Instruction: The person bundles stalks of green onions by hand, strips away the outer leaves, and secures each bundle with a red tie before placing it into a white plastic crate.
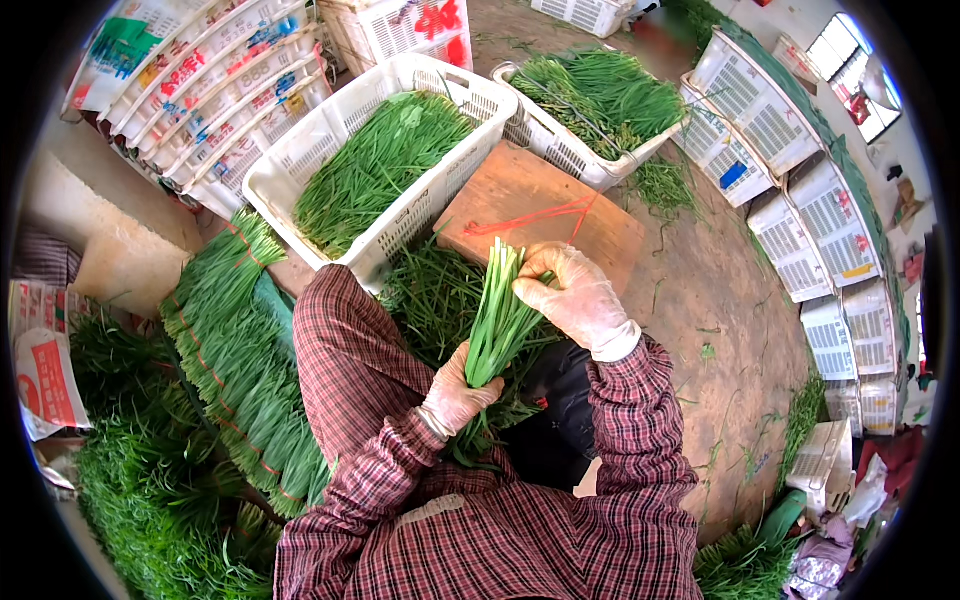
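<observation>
Head view: the gloved left hand (458, 395) is gripping the lower, leafy part of a slim bundle of green, pale-ended stalks (498, 320) at the centre, its fingers closed around it, while the gloved right hand (575, 295) is pinching near the pale ends. Around the bundle, a flat orange-brown wooden worktop (605, 220) carrying thin red bands (530, 217) is lying toward twelve to one o'clock; slatted white plastic crates of greens are standing at eleven (430, 213) and one (545, 140). At nine o'clock, a plaid-trousered knee (345, 320) is blocking the way to tied green bunches (225, 360).
</observation>
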Demonstrator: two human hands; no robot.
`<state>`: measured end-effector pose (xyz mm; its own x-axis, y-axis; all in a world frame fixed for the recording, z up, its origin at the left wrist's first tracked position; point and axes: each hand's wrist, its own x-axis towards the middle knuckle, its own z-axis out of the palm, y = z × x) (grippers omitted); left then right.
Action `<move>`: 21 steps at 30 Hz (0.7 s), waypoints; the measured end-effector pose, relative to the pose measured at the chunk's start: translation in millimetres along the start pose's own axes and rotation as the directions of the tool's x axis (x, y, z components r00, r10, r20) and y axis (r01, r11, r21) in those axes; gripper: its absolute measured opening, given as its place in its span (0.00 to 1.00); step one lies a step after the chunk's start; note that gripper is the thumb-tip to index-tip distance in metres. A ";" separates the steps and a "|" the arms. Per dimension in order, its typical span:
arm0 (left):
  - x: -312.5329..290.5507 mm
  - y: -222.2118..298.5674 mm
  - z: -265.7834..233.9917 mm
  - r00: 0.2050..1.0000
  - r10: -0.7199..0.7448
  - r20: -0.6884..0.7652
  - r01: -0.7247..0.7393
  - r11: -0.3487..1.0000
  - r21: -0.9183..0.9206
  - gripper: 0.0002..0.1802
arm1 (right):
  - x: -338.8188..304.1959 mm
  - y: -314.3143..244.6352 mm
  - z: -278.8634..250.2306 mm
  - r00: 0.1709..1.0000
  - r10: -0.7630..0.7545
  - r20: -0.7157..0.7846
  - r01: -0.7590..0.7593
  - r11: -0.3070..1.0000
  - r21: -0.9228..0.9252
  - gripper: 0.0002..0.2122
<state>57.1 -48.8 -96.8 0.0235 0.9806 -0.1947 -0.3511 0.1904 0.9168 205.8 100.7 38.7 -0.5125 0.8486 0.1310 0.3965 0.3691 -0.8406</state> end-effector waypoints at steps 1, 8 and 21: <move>0.2 -0.4 -0.1 1.000 -0.002 0.001 0.002 1.000 -0.005 0.33 | -0.3 1.5 0.8 1.000 -0.013 -0.004 0.013 1.000 -0.018 0.08; 1.1 1.1 -0.6 0.999 -0.038 -0.001 0.038 0.997 -0.060 0.32 | 1.7 -0.3 -1.3 0.998 0.065 0.012 -0.062 0.987 -0.150 0.10; 2.8 3.3 -1.0 0.995 -0.102 -0.004 0.101 0.993 -0.068 0.30 | 20.1 9.8 -1.7 0.900 -0.364 -0.239 0.046 0.626 -0.778 0.07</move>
<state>55.1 -45.5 -94.7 0.0553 0.9560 -0.2882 -0.4094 0.2850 0.8667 200.7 122.1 34.0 -0.4233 0.7203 0.5495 0.8175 0.5652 -0.1111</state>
